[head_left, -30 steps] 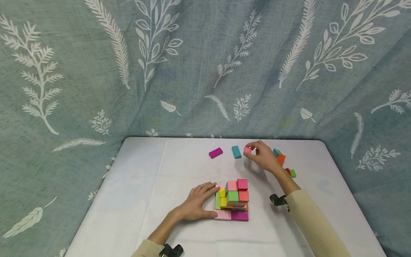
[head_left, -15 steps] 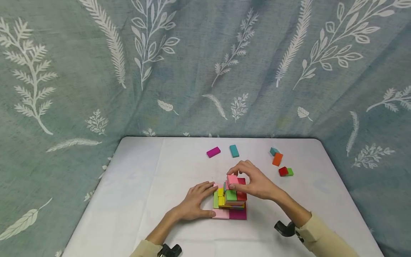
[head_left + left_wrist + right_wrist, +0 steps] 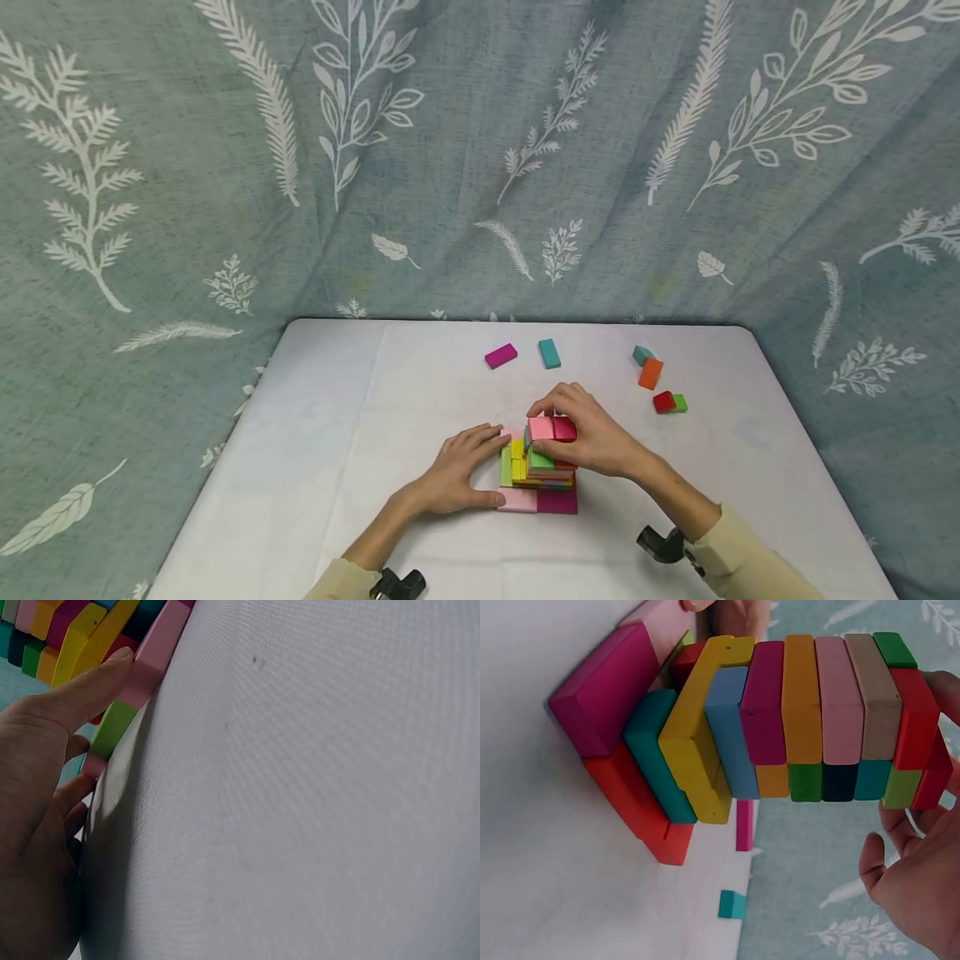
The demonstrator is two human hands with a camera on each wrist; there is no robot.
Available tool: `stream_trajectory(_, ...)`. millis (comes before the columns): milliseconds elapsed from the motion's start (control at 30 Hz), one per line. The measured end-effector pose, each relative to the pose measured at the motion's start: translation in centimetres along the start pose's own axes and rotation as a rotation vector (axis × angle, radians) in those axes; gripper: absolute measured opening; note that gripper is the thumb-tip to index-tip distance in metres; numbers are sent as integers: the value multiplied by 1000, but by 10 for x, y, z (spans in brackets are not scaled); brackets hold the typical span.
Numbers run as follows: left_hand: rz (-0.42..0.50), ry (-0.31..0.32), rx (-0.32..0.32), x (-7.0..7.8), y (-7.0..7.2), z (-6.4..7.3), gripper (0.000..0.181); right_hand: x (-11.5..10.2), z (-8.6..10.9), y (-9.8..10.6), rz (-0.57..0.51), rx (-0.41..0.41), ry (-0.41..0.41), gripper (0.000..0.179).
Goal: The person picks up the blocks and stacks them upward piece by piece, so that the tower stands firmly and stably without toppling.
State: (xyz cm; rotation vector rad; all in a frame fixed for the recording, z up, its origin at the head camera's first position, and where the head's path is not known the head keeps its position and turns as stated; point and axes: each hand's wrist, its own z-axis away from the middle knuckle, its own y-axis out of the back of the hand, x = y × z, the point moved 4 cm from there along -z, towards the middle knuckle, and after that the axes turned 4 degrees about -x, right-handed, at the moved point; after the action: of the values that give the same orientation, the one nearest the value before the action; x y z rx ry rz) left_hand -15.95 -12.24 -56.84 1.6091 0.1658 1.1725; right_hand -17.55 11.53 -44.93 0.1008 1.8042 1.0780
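A stepped tower of coloured wooden blocks stands on the table, with a pink block (image 3: pixel 517 499) and a purple block (image 3: pixel 557 501) in its bottom layer. My left hand (image 3: pixel 453 473) rests on the tower's left side, fingers extended, its thumb against the base in the left wrist view. At the top, my right hand (image 3: pixel 592 435) pinches a pink block (image 3: pixel 541 428) between thumb and fingers, next to a red block (image 3: pixel 564 428). In the right wrist view the tower's layers lie sideways, with a red block (image 3: pixel 917 720) near the top; the pinched block is hidden there.
Loose blocks lie behind the tower: a purple one (image 3: pixel 501 356) and a teal one (image 3: pixel 549 353). To the right are a teal block (image 3: pixel 642 355), an orange one (image 3: pixel 650 373), a red one (image 3: pixel 663 402) and a green one (image 3: pixel 679 403). A patterned cloth (image 3: pixel 450 167) hangs behind the table.
My right hand has carried the pink block from the table's back to the tower's top and lowered it slightly there. The left hand stays at the tower's side.
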Motion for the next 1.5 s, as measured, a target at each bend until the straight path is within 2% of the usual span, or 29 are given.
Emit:
stream_trajectory(433,-3,-3,-9,2,1,0,91,2,1,0,-4,1,-16,42)
stream_trajectory(600,-7,-11,-1,3,1,-1,91,5,5,12,-50,67,2,45)
stream_trajectory(767,-11,-15,8,3,1,-1,91,26,18,32,-46,154,-61,45)
stream_trajectory(967,-27,-10,-4,0,0,-1,92,58,43,49,-20,197,-155,45)
stream_trajectory(1133,-34,-7,15,-2,4,-1,91,65,49,53,-27,184,-160,46)
stream_trajectory(1300,-19,-6,8,-1,4,-1,91,71,50,54,-19,154,-180,42)
stream_trajectory(1500,-23,-5,0,0,-1,-1,91,89,64,55,-35,32,-279,42)
